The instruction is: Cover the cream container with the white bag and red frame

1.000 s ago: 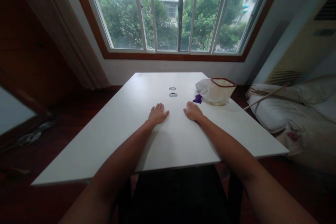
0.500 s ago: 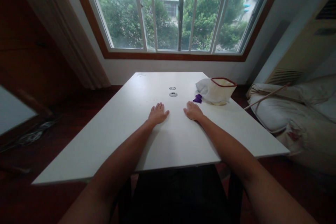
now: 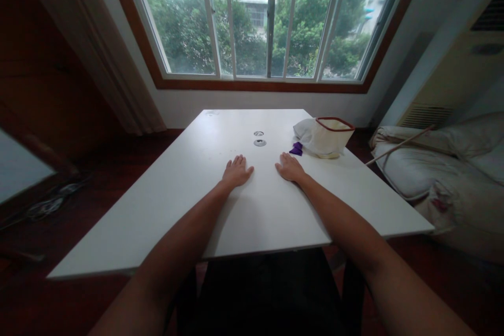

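Note:
My left hand [image 3: 237,171] lies palm down on the white table [image 3: 169,205], fingers stretched out and holding nothing. To its right, my right hand [image 3: 290,167] rests flat on the same tabletop, also with nothing in it. Just beyond the right hand's fingertips is a small folded purple cloth [image 3: 296,149]. Behind and to the right of that stands a pale bin lined with a white bag [image 3: 309,139], with a dark red rim [image 3: 334,124]. Two round fittings, the nearer one a metal disc [image 3: 260,143], sit on the table between and beyond my hands.
A large window [image 3: 252,21] with a brown frame is beyond the table's far edge. On the right are wrapped white bundles [image 3: 409,160] with a thin stick [image 3: 401,144] across them. A curtain [image 3: 137,100] hangs at the left, and cables [image 3: 47,205] lie on the floor.

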`<state>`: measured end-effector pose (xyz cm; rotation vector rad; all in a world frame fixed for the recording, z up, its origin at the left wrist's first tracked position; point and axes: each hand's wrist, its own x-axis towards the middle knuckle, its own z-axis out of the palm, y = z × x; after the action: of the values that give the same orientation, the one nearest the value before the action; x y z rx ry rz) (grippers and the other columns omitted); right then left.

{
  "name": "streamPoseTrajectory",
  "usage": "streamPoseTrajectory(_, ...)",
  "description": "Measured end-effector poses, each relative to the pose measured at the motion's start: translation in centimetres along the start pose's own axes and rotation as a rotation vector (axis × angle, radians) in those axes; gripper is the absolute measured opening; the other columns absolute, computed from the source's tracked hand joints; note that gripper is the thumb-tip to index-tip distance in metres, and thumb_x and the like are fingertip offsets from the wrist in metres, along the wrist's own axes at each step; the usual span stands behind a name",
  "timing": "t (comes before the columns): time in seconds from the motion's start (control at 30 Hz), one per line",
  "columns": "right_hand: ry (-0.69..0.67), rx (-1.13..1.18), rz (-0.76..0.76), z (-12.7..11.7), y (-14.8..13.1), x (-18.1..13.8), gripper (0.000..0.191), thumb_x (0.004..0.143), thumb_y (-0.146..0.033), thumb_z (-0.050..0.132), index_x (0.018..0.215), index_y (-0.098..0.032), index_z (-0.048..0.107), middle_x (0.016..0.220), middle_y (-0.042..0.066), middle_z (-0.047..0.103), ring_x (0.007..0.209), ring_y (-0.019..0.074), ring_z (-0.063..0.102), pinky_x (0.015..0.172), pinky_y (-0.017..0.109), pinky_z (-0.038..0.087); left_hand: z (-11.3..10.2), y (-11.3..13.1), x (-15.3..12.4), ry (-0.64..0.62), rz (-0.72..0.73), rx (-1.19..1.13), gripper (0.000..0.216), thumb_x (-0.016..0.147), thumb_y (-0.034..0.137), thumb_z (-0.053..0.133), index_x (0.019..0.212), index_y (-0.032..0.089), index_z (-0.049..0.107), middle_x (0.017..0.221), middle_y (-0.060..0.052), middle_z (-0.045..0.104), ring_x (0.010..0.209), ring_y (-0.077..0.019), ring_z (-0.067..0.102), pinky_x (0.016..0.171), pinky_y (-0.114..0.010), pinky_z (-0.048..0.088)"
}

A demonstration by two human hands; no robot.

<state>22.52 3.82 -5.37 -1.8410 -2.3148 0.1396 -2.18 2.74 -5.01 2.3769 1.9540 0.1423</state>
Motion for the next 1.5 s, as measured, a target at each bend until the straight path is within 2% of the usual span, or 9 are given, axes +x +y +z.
streamPoseTrajectory(0.57, -0.039, 0.002, 0.019, -0.4, -0.2, -0.1, 0.068, 0.100, -0.045, 0.030, 0.153, -0.001, 0.030, 0.162, 0.020, 0.024, 0.151, 0.0292, 0.021, 0.122, 0.041, 0.016, 0.1, -0.1, 0.1, 0.001, -0.007, -0.040, 0.072, 0.097, 0.052, 0.024, 0.153, 0.008, 0.029, 0.164, -0.013, 0.019, 0.153, -0.0250, 0.016, 0.123, -0.047, 0.015)
streamPoseTrajectory(0.7, -0.011, 0.011, 0.004, -0.7, -0.3, -0.3, 0.067, 0.100, -0.044, 0.034, 0.151, -0.001, 0.034, 0.161, 0.021, 0.027, 0.150, 0.0300, 0.024, 0.121, 0.042, 0.019, -0.8, 0.0, -0.3, 0.140, -0.021, -0.135, 0.058, 0.096, 0.047, 0.031, 0.141, 0.016, 0.050, 0.153, -0.012, 0.045, 0.143, -0.0243, 0.039, 0.115, -0.041, 0.031)
streamPoseTrajectory(0.8, 0.027, 0.083, -0.051, -1.7, -0.1, -0.4, 0.054, 0.096, -0.041, 0.044, 0.138, -0.007, 0.055, 0.149, 0.018, 0.049, 0.139, 0.0283, 0.045, 0.114, 0.037, 0.034, -2.3, 0.3, -0.8, 0.264, -0.064, -0.222, 0.048, 0.095, 0.040, 0.029, 0.108, 0.020, 0.071, 0.114, -0.009, 0.073, 0.106, -0.0210, 0.066, 0.086, -0.031, 0.047)
streamPoseTrajectory(0.9, 0.177, 0.252, -0.090, -3.9, 0.8, -0.5, 0.039, 0.094, -0.038, 0.046, 0.115, -0.014, 0.070, 0.122, 0.012, 0.071, 0.109, 0.0225, 0.067, 0.099, 0.031, 0.048, -3.8, 0.7, -1.5, 0.388, -0.068, -0.292, 0.045, 0.091, 0.037, 0.034, 0.072, 0.020, 0.071, 0.071, -0.006, 0.071, 0.066, -0.0172, 0.061, 0.061, -0.027, 0.038)
streamPoseTrajectory(0.97, 0.427, 0.340, -0.093, -6.0, 2.1, -0.6, 0.038, 0.094, -0.037, 0.046, 0.113, -0.014, 0.070, 0.120, 0.012, 0.071, 0.098, 0.0210, 0.069, 0.094, 0.032, 0.052, -4.6, 1.0, -1.9, 0.482, -0.041, -0.315, 0.041, 0.086, 0.036, 0.039, 0.059, 0.019, 0.065, 0.056, -0.003, 0.061, 0.054, -0.0147, 0.052, 0.055, -0.027, 0.030)
streamPoseTrajectory(1.07, 0.790, 0.353, -0.058, -8.8, 5.2, -1.0, 0.042, 0.093, -0.036, 0.044, 0.119, -0.012, 0.066, 0.132, 0.017, 0.062, 0.102, 0.0240, 0.067, 0.090, 0.038, 0.055, -5.4, 1.4, -2.5, 0.590, 0.023, -0.308, 0.038, 0.082, 0.033, 0.042, 0.050, 0.018, 0.057, 0.048, -0.001, 0.050, 0.048, -0.0125, 0.040, 0.055, -0.028, 0.023)
streamPoseTrajectory(1.17, 0.984, 0.250, 0.040, -10.1, 8.5, -1.4, 0.044, 0.090, -0.033, 0.046, 0.124, -0.011, 0.062, 0.137, 0.018, 0.058, 0.123, 0.0269, 0.057, 0.103, 0.042, 0.048, -5.9, 2.0, -3.2, 0.657, 0.084, -0.304, 0.038, 0.081, 0.032, 0.044, 0.046, 0.019, 0.049, 0.045, 0.000, 0.043, 0.047, -0.0112, 0.034, 0.055, -0.029, 0.022)
streamPoseTrajectory(1.3, 0.983, 0.167, 0.168, -9.7, 11.1, -1.5, 0.048, 0.088, -0.031, 0.046, 0.129, -0.010, 0.058, 0.139, 0.018, 0.056, 0.131, 0.0268, 0.050, 0.111, 0.044, 0.042, -6.2, 3.0, -4.0, 0.643, 0.176, -0.302, 0.038, 0.081, 0.032, 0.045, 0.045, 0.019, 0.044, 0.044, 0.001, 0.042, 0.046, -0.0106, 0.033, 0.055, -0.028, 0.022)
streamPoseTrajectory(1.5, 0.979, 0.147, 0.252, -9.5, 11.9, -1.5, 0.047, 0.086, -0.033, 0.047, 0.126, -0.012, 0.061, 0.130, 0.019, 0.058, 0.121, 0.0284, 0.056, 0.103, 0.043, 0.047, -5.6, 3.5, -4.2, 0.625, 0.282, -0.278, 0.039, 0.084, 0.030, 0.045, 0.047, 0.019, 0.040, 0.046, 0.001, 0.044, 0.045, -0.0105, 0.033, 0.055, -0.028, 0.025)
